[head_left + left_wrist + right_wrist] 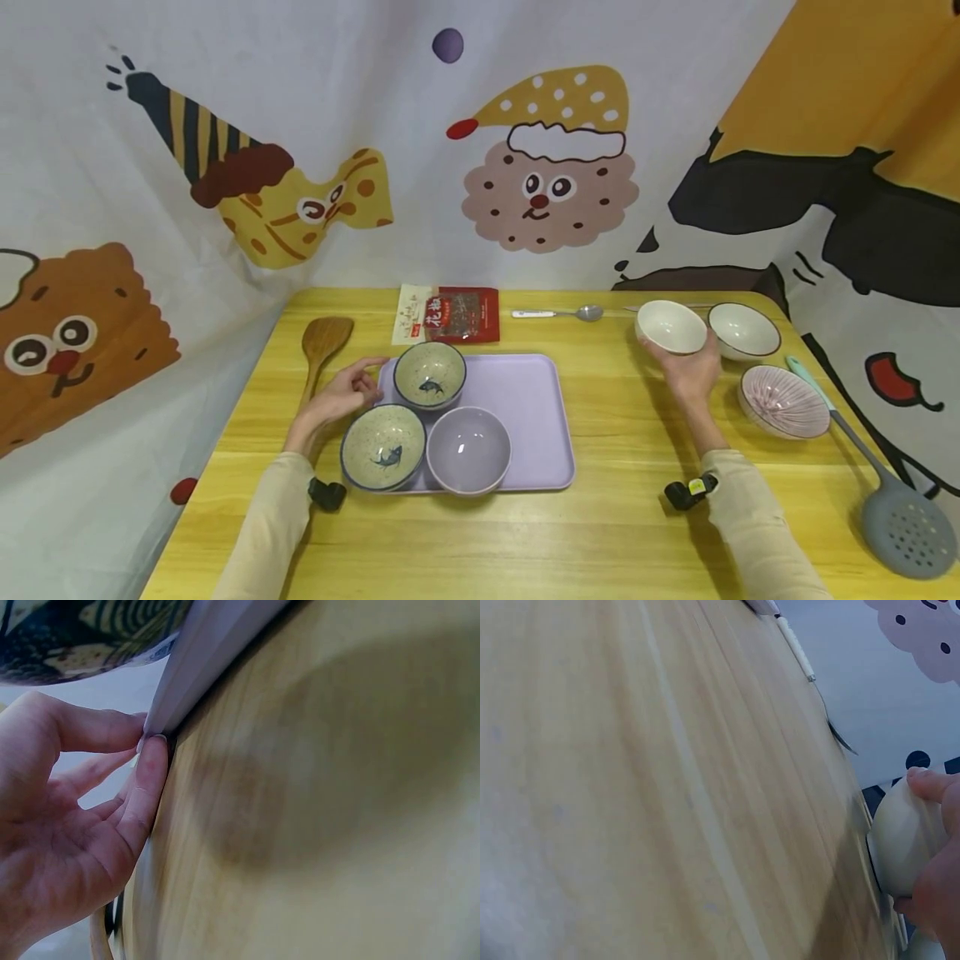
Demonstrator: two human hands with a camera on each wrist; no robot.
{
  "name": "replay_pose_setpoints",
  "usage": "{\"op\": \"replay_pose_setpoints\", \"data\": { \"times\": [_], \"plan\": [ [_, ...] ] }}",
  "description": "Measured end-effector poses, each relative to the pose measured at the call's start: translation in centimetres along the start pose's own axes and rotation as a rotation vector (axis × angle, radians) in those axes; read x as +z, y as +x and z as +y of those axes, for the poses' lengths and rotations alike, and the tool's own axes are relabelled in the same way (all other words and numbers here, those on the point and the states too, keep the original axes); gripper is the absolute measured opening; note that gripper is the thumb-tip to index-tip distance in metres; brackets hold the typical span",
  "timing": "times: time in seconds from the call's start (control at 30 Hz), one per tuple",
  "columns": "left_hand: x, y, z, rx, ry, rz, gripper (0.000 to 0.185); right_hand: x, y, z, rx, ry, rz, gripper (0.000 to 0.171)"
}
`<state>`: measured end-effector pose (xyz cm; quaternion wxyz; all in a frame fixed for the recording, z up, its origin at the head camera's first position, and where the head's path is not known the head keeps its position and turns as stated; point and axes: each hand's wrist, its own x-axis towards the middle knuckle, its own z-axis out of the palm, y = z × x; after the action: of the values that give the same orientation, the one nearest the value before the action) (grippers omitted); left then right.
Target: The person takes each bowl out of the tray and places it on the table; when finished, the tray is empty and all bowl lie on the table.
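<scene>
My left hand (347, 395) is at the left edge of a lilac tray (542, 417). In the left wrist view that hand (75, 810) pinches the tray's rim (184, 671) between thumb and fingers. On the tray's left part stand two speckled bowls with a blue fish inside, one at the back (430, 375) and one in front (384, 448), beside a plain lilac bowl (469, 451). At the back right, my right hand (688, 371) grips a white bowl (671, 327). The right wrist view has the outside of this bowl (904, 836) under the fingers.
Close to the right hand stand another white bowl (744, 331) and a pink-streaked bowl (784, 402). A grey slotted turner (907, 525) lies along the right edge. At the back are a spoon (558, 314) and a red spice packet (447, 315); a wooden spatula (324, 342) lies left.
</scene>
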<state>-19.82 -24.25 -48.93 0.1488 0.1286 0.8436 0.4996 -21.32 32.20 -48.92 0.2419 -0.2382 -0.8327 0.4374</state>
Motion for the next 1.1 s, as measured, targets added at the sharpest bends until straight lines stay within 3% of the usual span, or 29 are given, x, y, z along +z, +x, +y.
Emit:
{"op": "replay_pose_setpoints", "data": {
  "times": [0.3,0.6,0.67,0.93,1.1],
  "plan": [
    [0.1,-0.3,0.6,-0.001,0.028,0.021,0.068,0.0,0.0,-0.3,-0.038,-0.027,-0.040,0.108],
    [0.1,-1.8,4.1,0.037,0.024,0.001,0.064,-0.6,-1.6,-1.0,-0.094,-0.034,-0.068,0.116],
    [0.1,-1.8,4.0,0.037,0.029,0.001,0.064,-0.7,-1.8,-1.1,-0.125,-0.047,-0.045,0.115],
    [0.3,-0.4,0.8,0.013,0.069,0.026,0.064,-1.4,-2.5,-2.8,-0.180,-0.071,-0.013,0.112],
    [0.3,-0.5,1.5,-0.002,0.063,0.034,0.062,-2.2,-3.6,-4.9,-0.154,-0.051,-0.097,0.110]
  ]
}}
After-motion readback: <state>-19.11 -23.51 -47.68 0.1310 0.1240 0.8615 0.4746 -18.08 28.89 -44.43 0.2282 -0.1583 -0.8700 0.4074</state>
